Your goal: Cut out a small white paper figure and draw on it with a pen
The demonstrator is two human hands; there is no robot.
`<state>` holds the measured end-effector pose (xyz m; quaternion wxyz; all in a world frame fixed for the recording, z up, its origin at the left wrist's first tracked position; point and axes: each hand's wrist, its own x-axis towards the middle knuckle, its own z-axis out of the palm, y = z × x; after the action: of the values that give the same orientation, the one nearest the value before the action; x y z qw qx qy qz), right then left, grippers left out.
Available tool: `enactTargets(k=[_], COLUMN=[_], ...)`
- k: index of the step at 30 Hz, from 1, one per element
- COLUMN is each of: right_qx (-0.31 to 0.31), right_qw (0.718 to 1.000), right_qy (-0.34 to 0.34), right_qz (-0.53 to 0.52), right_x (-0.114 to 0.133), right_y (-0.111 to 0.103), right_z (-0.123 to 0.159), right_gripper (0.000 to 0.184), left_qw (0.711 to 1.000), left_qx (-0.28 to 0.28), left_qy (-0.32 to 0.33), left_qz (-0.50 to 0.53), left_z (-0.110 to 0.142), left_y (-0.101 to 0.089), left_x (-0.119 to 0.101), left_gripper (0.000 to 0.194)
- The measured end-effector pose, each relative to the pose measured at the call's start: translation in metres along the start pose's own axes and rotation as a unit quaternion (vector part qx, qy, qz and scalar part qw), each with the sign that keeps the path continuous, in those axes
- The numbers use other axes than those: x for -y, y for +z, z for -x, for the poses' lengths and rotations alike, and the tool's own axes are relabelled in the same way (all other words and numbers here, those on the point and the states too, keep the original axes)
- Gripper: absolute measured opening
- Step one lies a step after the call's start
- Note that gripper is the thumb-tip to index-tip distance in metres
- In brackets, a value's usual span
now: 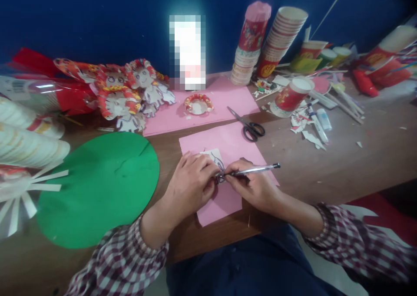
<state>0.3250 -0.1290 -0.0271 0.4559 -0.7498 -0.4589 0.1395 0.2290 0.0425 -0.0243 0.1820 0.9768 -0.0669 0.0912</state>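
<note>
My right hand [259, 189] grips a pen [257, 169] with a clear barrel and a dark end, its tip down near my left fingertips. A small piece of white paper [214, 154] with dark drawn lines lies under my left hand [189, 181], whose bent fingers and thumb hold it down. My left fingers cover much of this piece. Beneath both hands is a pink sheet of paper [221, 207]. Black-handled scissors [250, 130] lie partly on its upper right corner, blades pointing away to the left.
A green oval sheet [97, 192] lies left. Behind it stand paper-cup figures [119, 92]. A red patterned ring [198, 104] rests on another pink sheet [228, 96]. Stacked paper cups [282, 40], a red cup [289, 98], paper scraps [301, 118] and a glue tube [324, 119] are right.
</note>
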Motion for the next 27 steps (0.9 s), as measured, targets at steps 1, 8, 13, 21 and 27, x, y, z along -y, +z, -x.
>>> enactTargets(k=[1,8,13,21,27], right_qx=[0.000,0.004,-0.011,-0.002,0.000], right_qw=[1.000,1.000,1.000,1.000,1.000], right_qy=[0.001,0.000,-0.002,-0.007,-0.003], right_qz=[-0.001,-0.011,0.003,0.012,-0.015], right_x=[0.0004,-0.0001,-0.0003,-0.0009,-0.0013], right_y=[0.0000,0.0004,-0.0005,0.0004,0.0014], right_z=[-0.0001,-0.0007,-0.0001,0.0002,0.0006], right_gripper=[0.006,0.007,0.006,0.008,0.008], left_qw=[1.000,1.000,1.000,1.000,1.000], left_qx=[0.001,0.007,0.008,0.009,0.011], left_qy=[0.000,-0.003,-0.002,-0.003,-0.008], left_qz=[0.000,-0.003,-0.003,0.000,0.000], left_z=[-0.0001,0.0002,0.0007,0.0004,-0.0003], left_y=[-0.0001,-0.0004,-0.0006,0.0000,-0.0005], left_x=[0.0000,0.0004,0.0001,0.0007,-0.0003], left_gripper=[0.025,0.024,0.025,0.024,0.025])
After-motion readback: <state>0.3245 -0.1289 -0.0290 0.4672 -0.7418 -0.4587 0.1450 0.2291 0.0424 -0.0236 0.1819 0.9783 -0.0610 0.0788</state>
